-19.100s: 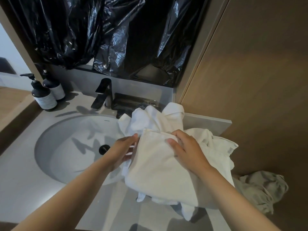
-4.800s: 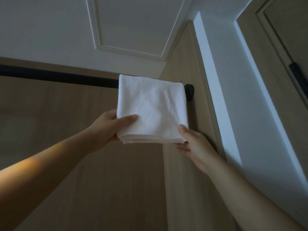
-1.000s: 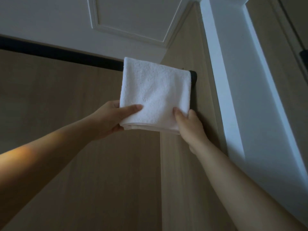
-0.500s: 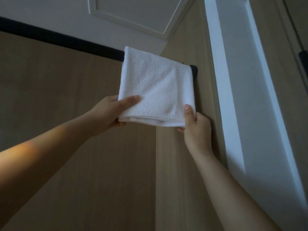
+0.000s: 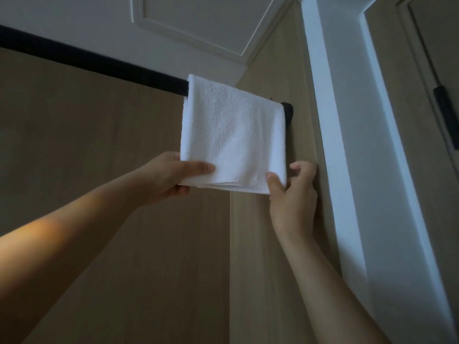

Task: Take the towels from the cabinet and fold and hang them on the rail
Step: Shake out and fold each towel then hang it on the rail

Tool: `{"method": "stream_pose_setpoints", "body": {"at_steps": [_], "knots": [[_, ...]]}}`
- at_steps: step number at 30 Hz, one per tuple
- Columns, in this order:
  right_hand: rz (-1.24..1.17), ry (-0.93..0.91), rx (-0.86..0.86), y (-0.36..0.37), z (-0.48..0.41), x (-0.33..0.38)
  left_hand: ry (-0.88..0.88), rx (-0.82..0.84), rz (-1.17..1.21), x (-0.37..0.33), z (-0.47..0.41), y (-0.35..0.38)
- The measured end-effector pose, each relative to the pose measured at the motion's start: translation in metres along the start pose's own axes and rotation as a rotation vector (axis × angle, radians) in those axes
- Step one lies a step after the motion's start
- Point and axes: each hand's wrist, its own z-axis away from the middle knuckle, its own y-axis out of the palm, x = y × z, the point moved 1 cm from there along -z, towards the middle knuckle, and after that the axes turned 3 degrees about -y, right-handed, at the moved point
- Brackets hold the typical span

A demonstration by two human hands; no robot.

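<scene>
No readable text or labels appear anywhere, as far as the dim view allows.

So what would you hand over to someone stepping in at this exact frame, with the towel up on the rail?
Left grip: pinches the lower left corner of the towel, thumb in front.
Right grip: pinches the lower right corner, thumb in front, fingers curled beside the edge.
Towel: folded and draped over the black rail, near its right end.
Done: this towel is folded and hung.
Left: probably level the bottom edge, then let go. No other towels are in view.
</scene>
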Motion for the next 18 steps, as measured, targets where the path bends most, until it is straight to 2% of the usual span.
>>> {"method": "stream_pose_setpoints", "body": {"at_steps": [3,6,7,9,11,12,14,18], "knots": [[0.124,0.017,0.090,0.006,-0.004,-0.006,-0.014,-0.075,0.068,0.009,-0.007,0.004],[0.181,0.041,0.162,0.008,-0.005,-0.006,-0.054,0.004,0.289,0.010,-0.011,0.005],[0.205,-0.029,0.146,0.010,-0.003,-0.003,-0.055,0.029,0.334,0.010,-0.011,0.005],[0.305,-0.303,0.093,0.016,0.000,0.008,-0.044,0.063,0.382,0.011,-0.012,0.006],[0.465,-0.534,0.220,0.027,0.001,0.013,-0.033,0.102,0.409,0.012,-0.012,0.006],[0.526,-0.568,0.326,0.031,0.001,0.010,-0.029,0.118,0.410,0.012,-0.011,0.006],[0.586,-0.545,0.461,0.034,0.005,-0.002,-0.020,0.099,0.398,0.012,-0.011,0.005],[0.537,-0.514,0.495,0.021,0.025,-0.015,0.003,0.020,0.363,0.014,-0.009,0.009]]}}
